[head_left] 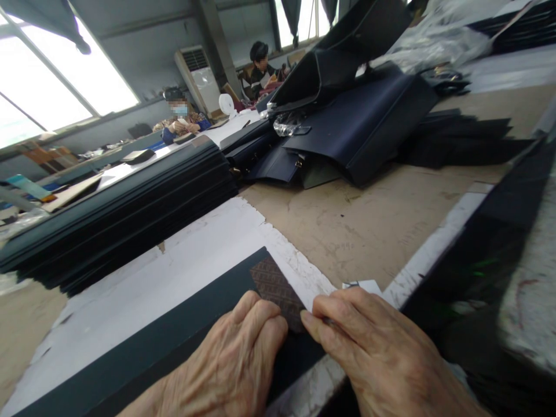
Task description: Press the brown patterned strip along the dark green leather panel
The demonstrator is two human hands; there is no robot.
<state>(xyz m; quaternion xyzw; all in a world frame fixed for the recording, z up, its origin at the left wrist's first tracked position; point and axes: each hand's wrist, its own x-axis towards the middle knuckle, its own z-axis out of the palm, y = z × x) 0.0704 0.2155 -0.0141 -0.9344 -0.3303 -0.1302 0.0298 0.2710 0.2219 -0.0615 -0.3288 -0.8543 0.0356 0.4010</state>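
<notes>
A long dark green panel (143,341), leather-like, lies at a slant on white paper (208,231) at the table's front edge. At its right end is a brown patterned patch (278,286). My left hand (243,353) rests on the panel with fingers curled and closed, its fingertips hidden at the patch's lower left edge. My right hand (369,341) is closed, thumb against the curled fingers, just right of the patch's lower corner. A sliver of something dark shows between its fingers, too small to name.
A thick stack of dark green panels (130,208) stands behind the paper. Dark blue bag pieces (347,121) are heaped at the back right on brown board (347,220). A white scrap (362,286) lies behind my right hand. Two people sit at far tables.
</notes>
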